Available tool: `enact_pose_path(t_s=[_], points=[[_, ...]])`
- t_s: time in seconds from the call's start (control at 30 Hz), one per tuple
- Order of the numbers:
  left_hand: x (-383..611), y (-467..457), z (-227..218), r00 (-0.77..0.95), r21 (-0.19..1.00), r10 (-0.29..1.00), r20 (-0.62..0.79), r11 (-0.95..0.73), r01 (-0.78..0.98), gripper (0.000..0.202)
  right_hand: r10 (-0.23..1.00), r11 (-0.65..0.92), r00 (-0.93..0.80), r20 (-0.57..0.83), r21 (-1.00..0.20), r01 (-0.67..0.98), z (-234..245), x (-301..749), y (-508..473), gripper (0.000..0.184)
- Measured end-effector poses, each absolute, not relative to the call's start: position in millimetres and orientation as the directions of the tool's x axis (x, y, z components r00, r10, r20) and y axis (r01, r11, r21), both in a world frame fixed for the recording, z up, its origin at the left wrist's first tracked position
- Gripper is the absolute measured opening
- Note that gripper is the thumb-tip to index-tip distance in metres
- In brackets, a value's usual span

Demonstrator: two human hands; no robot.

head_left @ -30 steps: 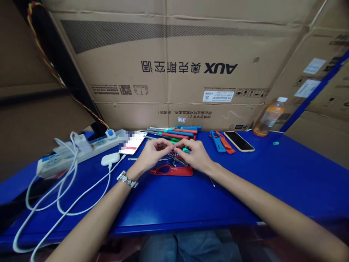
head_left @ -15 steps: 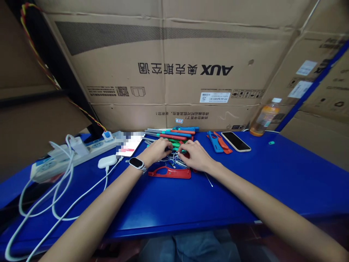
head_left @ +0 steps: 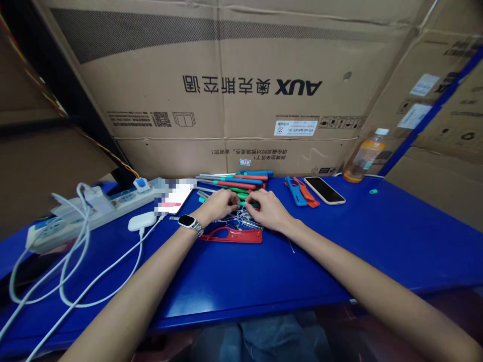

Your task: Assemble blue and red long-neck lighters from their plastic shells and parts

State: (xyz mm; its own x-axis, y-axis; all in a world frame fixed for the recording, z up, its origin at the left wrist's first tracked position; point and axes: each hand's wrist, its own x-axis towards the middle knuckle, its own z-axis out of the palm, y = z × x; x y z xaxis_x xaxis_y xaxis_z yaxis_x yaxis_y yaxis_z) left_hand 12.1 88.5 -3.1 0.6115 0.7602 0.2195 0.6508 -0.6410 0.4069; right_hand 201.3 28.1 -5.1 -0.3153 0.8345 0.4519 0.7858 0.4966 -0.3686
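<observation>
Fingers (head_left: 231,200) near wires (head_left: 240,217), red casing (head_left: 247,236)

The left forearm (head_left: 145,281) and right forearm (head_left: 362,271) are slanting inward from the near side. The left hand (head_left: 219,203) is holding its fingers (head_left: 234,196) bent. The right hand (head_left: 268,209) is arching just beside it, fingers curled and pointing inward.

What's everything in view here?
cardboard: several, brown, behind
table: one, blue, below
power strip: one, white, left
cables: several, mostly white, left
rounded case: one, white, left
lit screen: one, white, left
handled rods: several, multicoloured, behind hands
loose parts: several, mixed, between hands
large shell: one, red, before hands
other shells: at least two, blue/orange, right
phone: one, black and cream, right
bottle: one, orange, right
scrap: one, green, right
watch: one, silver, left wrist
left hand, right hand: two, bare, centre
</observation>
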Motion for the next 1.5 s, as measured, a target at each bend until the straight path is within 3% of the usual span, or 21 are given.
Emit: enact_pose_path(t_s=[0.13, 0.33, 0.47, 0.57, 0.73, 0.9, 1.07, 1.5], points=[[0.5, 81.7, 4.2, 0.580, 0.398, 0.776, 0.250, -0.628, 0.669, 0.010, 0.834, 0.496, -0.313, 0.455, -0.369, 0.786, -4.8, 202.6, 28.7, 0.006], [-12.5, 72.3, 9.9, 0.524, 0.639, 0.812, 0.256, -0.549, 0.539, 0.012, 0.801, 0.538, -0.329, 0.500, -0.359, 0.763, -6.7, 200.8, 28.0, 0.009], [-11.8, 72.1, 8.6, 0.524, 0.681, 0.808, 0.268, -0.544, 0.490, 0.013, 0.740, 0.580, -0.288, 0.608, -0.361, 0.730, -3.8, 197.6, 24.2, 0.009], [-10.3, 72.2, 7.2, 0.520, 0.668, 0.807, 0.280, -0.553, 0.497, 0.014, 0.687, 0.649, -0.338, 0.644, -0.333, 0.684, -2.3, 196.7, 22.3, 0.006], [-9.7, 70.8, 6.4, 0.494, 0.616, 0.806, 0.326, -0.577, 0.536, 0.014, 0.702, 0.681, -0.470, 0.535, -0.311, 0.663, -3.1, 197.8, 21.1, 0.005], [-10.8, 71.3, 6.2, 0.450, 0.597, 0.820, 0.354, -0.568, 0.566, 0.019, 0.740, 0.623, -0.416, 0.528, -0.307, 0.720, -1.6, 199.0, 21.5, 0.005], [-10.1, 69.9, 7.7, 0.516, 0.621, 0.776, 0.362, -0.614, 0.487, 0.021, 0.782, 0.551, -0.349, 0.517, -0.310, 0.775, -3.8, 198.4, 29.4, 0.011], [-15.2, 75.3, 3.6, 0.581, 0.566, 0.725, 0.370, -0.671, 0.478, 0.021, 0.804, 0.524, -0.324, 0.499, -0.336, 0.783, -1.6, 200.4, 30.2, 0.009]])
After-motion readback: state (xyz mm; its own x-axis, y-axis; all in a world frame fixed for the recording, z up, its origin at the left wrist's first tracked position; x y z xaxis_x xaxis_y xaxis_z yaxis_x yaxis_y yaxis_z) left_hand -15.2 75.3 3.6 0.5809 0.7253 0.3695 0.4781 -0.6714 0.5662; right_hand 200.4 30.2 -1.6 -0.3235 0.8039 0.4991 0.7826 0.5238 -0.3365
